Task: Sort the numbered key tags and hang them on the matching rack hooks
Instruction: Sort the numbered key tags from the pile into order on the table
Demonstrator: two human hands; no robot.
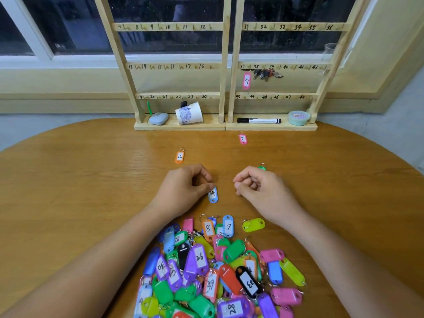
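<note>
The left hand (183, 187) pinches the far end of blue tag 34 (213, 195), lying near-to-far on the table (91, 180); hook 34 (297, 27) waits far right. The right hand (259, 187) is curled, perhaps empty, I cannot tell.

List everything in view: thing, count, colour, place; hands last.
table: one, brown wood
key racks: two, pale wood, table's far edge
tag 37: one, pink, on hook 37
bunch of keys: one, metal, hanging beside it
tag 7: one, pink, on table
tag 12: one, orange, on table
green tag: one, partly hidden, on table
tag pile: many, mixed colours, table's near edge
paper cup: one, white, tipped on rack base
marker: one, black and white, rack base
tub: one, pale green, rack base
left hand: fingers pinch blue tag 34
right hand: fingers curled, empty
</note>
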